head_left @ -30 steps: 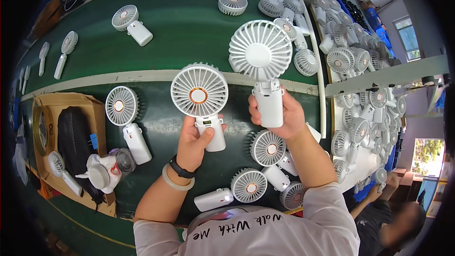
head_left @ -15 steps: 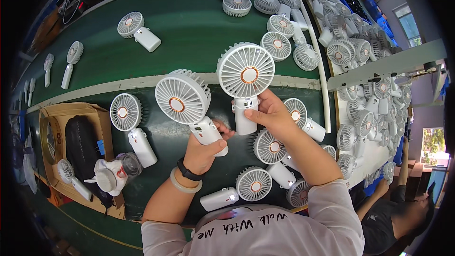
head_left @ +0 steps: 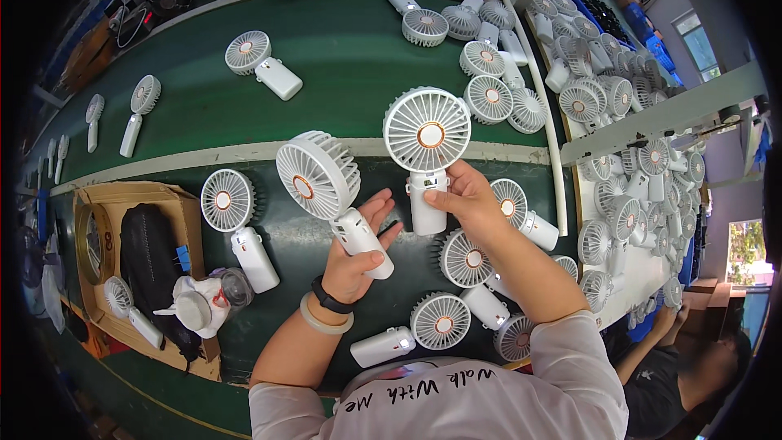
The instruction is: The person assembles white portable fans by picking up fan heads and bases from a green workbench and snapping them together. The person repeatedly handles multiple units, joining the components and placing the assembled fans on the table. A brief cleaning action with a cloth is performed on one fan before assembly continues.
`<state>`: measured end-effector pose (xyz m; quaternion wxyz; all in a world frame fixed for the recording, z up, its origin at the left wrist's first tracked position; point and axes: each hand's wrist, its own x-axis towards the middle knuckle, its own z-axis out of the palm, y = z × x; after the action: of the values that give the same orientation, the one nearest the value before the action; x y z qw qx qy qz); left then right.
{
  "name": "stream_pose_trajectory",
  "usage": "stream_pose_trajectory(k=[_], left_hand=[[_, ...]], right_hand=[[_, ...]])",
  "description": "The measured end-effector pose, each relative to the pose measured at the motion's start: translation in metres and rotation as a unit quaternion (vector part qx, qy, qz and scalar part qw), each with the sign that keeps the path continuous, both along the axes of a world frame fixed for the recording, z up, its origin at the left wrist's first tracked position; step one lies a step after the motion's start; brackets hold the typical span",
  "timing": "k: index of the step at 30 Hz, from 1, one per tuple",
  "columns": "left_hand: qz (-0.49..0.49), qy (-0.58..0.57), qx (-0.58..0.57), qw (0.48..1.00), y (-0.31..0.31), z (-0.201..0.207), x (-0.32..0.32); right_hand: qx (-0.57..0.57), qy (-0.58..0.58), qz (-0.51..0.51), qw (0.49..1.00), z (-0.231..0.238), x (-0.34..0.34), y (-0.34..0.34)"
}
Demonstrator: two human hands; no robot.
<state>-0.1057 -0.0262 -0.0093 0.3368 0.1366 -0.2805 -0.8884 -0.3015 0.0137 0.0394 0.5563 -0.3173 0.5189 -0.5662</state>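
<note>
My left hand (head_left: 352, 270) holds a white handheld fan (head_left: 311, 179) by its handle, thumb across the front and fingers stretched out behind. That fan's round grille leans to the left. In my right hand (head_left: 466, 200) is a second white handheld fan (head_left: 427, 132), upright, its grille facing me with an orange ring at the centre. My right thumb lies near the small dark window on its handle. Beside my left forearm a white fan (head_left: 228, 202) rests on the dark green tabletop (head_left: 293, 301). Several more fans (head_left: 441, 321) lie under and beside my right forearm.
A green conveyor belt (head_left: 342, 73) carrying spaced-out fans runs beyond the table. At left stands an open cardboard box (head_left: 191, 220) with a black pouch (head_left: 149, 261); a lidded jar (head_left: 235, 287) is beside it. Right of a white tube (head_left: 542, 81), many fans crowd a side table. A co-worker (head_left: 664, 367) sits at far right.
My left fingers have spread outward, and the fan there has moved slightly right and down. Fans on the belt have shifted rightward. The co-worker's raised arm has come down.
</note>
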Motion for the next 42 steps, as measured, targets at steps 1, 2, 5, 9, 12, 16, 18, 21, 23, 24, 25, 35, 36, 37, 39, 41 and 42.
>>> stream_pose_trajectory(k=[1, 2, 5, 9, 12, 16, 18, 21, 23, 24, 25, 35, 36, 37, 39, 41, 42], left_hand=[[-0.001, -0.001, -0.007, 1.000, 0.000, -0.001, 0.001], [-0.004, 0.000, -0.009, 1.000, -0.001, -0.002, 0.001], [-0.019, 0.003, -0.021, 1.000, -0.001, -0.003, 0.001], [-0.047, 0.053, 0.019, 0.997, 0.001, 0.006, -0.001], [-0.045, 0.049, 0.061, 0.996, 0.003, 0.013, 0.000], [0.024, -0.056, -0.006, 0.998, -0.003, -0.006, 0.007], [0.029, -0.073, -0.017, 0.997, -0.004, -0.008, 0.004], [0.038, -0.084, -0.028, 0.995, -0.002, -0.013, 0.006], [0.045, -0.089, -0.031, 0.995, -0.004, -0.012, 0.008], [0.050, -0.086, -0.034, 0.994, -0.005, -0.012, 0.009], [0.054, -0.083, -0.037, 0.994, -0.006, -0.012, 0.011], [0.047, 0.007, 0.000, 0.999, -0.005, -0.003, 0.012], [0.048, 0.009, 0.006, 0.999, -0.004, -0.004, 0.011], [0.050, 0.007, 0.010, 0.999, -0.004, -0.005, 0.012], [0.052, 0.005, 0.014, 0.999, -0.006, -0.001, 0.011], [0.042, 0.020, 0.019, 0.999, -0.007, -0.002, 0.010], [0.036, 0.024, 0.021, 0.999, -0.006, -0.001, 0.011]], right_hand=[[0.001, 0.001, -0.005, 1.000, 0.001, 0.003, -0.001], [0.001, 0.001, -0.011, 1.000, 0.003, 0.005, -0.001], [-0.017, -0.016, 0.003, 1.000, 0.002, 0.008, 0.000], [0.019, 0.027, -0.037, 0.999, 0.002, 0.024, 0.005], [-0.109, 0.317, 0.086, 0.938, 0.002, 0.030, 0.013], [-0.076, 0.524, -0.005, 0.848, 0.007, -0.013, -0.036], [0.063, 0.730, -0.057, 0.679, -0.005, -0.035, -0.060], [0.168, 0.750, -0.010, 0.640, -0.007, -0.031, -0.081], [0.130, 0.748, -0.001, 0.651, -0.007, -0.018, -0.082], [0.110, 0.747, 0.007, 0.656, -0.007, -0.010, -0.080], [0.095, 0.738, 0.032, 0.667, -0.005, -0.003, -0.076], [0.020, -0.119, 0.073, 0.990, 0.008, -0.042, -0.052], [-0.025, -0.318, 0.111, 0.941, 0.013, -0.039, -0.040], [-0.049, -0.352, 0.141, 0.924, 0.014, -0.034, -0.031], [-0.077, -0.374, 0.187, 0.905, 0.020, -0.020, -0.021], [-0.085, -0.437, 0.205, 0.872, 0.018, -0.013, -0.016], [-0.090, -0.470, 0.213, 0.852, 0.017, -0.010, -0.015]])
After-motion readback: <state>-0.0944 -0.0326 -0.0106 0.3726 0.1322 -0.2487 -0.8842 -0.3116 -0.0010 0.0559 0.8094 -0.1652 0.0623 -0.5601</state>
